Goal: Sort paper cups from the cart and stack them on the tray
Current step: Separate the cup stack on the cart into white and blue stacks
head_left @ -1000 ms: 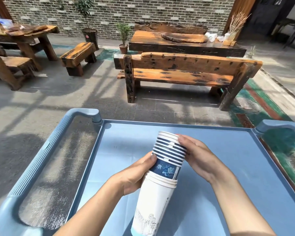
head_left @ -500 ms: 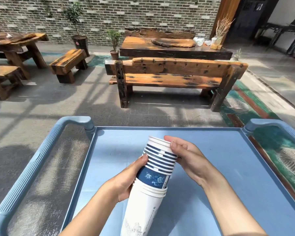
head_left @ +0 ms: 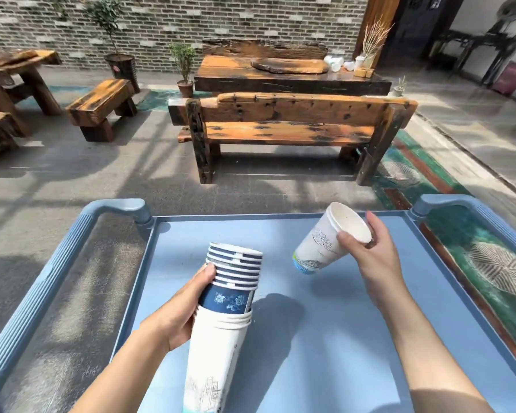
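Left hand (head_left: 183,305) grip closed round cup stack (head_left: 224,317) | right hand (head_left: 367,248) pinches tilted white cup (head_left: 322,245), apparently by rim

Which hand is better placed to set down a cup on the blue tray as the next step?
The right hand, probably. It holds one white cup alone, tilted above bare blue tray. The left hand is closed around the tall mixed stack.

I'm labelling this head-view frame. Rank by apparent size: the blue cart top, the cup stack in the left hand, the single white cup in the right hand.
1. blue cart top, clearly the largest.
2. cup stack in the left hand, partly cut off at the bottom edge.
3. single white cup in the right hand, the smallest, though farther from the camera.
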Tool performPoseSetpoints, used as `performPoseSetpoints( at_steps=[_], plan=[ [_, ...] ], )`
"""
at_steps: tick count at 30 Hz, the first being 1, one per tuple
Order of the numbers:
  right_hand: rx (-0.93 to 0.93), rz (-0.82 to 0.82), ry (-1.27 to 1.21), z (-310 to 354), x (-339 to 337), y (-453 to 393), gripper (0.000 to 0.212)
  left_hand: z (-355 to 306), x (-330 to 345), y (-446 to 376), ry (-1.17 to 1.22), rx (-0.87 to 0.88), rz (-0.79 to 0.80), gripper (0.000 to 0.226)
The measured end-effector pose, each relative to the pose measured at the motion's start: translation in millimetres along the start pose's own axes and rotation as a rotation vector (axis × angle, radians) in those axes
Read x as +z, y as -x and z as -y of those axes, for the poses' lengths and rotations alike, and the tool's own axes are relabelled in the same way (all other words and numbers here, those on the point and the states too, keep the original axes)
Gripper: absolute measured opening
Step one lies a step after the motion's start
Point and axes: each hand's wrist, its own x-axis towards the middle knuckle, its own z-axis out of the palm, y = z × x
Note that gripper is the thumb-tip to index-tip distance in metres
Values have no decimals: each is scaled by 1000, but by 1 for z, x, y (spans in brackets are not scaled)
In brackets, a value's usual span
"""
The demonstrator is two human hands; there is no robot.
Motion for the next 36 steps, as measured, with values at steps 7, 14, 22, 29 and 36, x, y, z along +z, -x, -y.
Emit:
performPoseSetpoints(
  at_steps=[7, 14, 22, 29, 36],
  plan=[
    [2, 41, 518, -72, 2, 30, 99, -6, 5, -1, 24, 139, -97, 75],
    [13, 48, 506, -83, 4, 41, 96, -5, 16, 2, 6, 154, -90, 77],
    [-265, -95, 293, -16, 18, 56, 52, -5, 28, 5, 15, 59, -43, 87],
    [170, 662, 64, 17, 72, 76, 95, 0, 40, 8, -6, -7, 81, 85],
    [210, 561, -81, 10, 79, 69, 64, 3, 31, 15, -1, 104, 144, 74]
  ],
)
